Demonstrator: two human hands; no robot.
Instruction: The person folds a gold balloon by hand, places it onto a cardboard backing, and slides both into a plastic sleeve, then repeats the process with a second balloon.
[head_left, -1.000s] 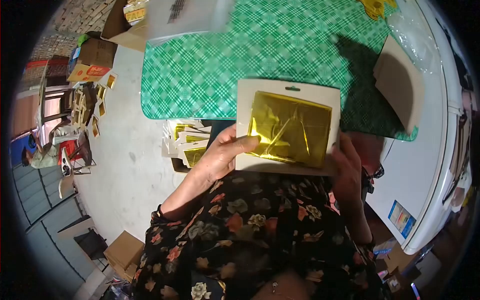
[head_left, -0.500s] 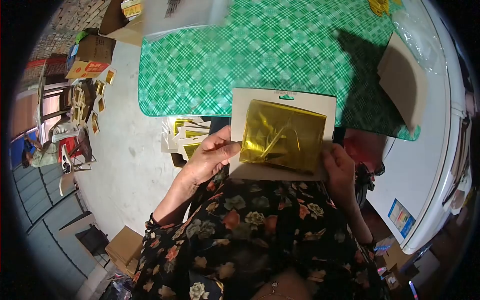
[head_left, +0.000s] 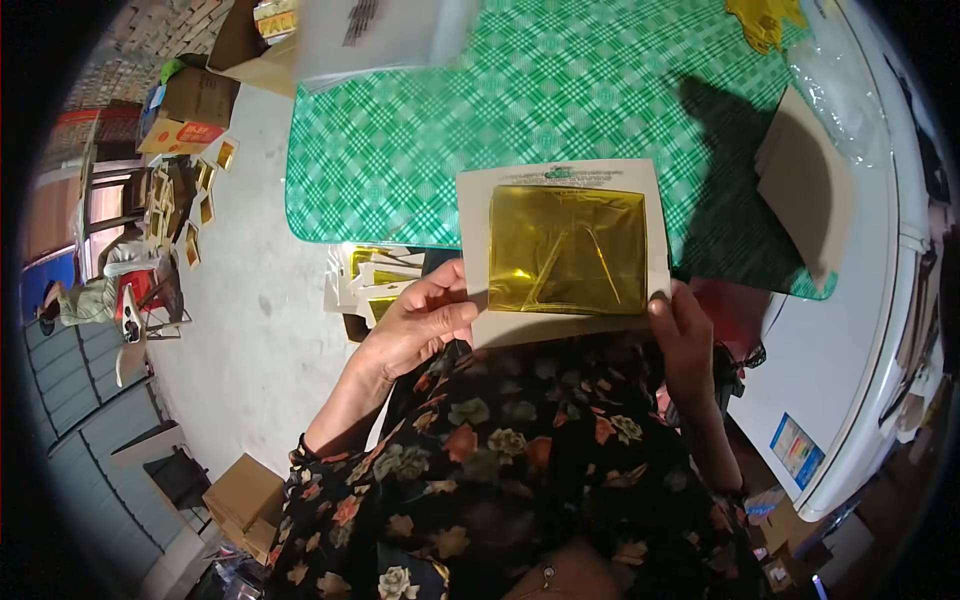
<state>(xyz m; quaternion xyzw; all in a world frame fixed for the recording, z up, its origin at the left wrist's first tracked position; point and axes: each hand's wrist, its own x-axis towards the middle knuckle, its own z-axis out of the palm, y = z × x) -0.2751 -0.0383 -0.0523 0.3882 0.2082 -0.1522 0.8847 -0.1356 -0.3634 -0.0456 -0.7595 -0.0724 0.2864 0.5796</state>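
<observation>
I hold a white backing card (head_left: 477,215) with a shiny gold foil packet (head_left: 565,250) on its face, just above my lap and over the near edge of the green checked tablecloth (head_left: 480,110). My left hand (head_left: 420,320) grips the card's lower left corner with the thumb on the front. My right hand (head_left: 685,335) pinches its lower right corner. The card's green hang hole points away from me.
A stack of similar gold-foil cards (head_left: 372,280) lies on the floor by my left hand. A brown cardboard piece (head_left: 805,180) and clear plastic (head_left: 840,80) rest on the table's right side. Cardboard boxes (head_left: 190,110) stand far left; another box (head_left: 240,495) sits near my elbow.
The card has tilted up and moved slightly away from me, so it faces me more squarely. My left thumb slid from the foil down to the card's lower left corner.
</observation>
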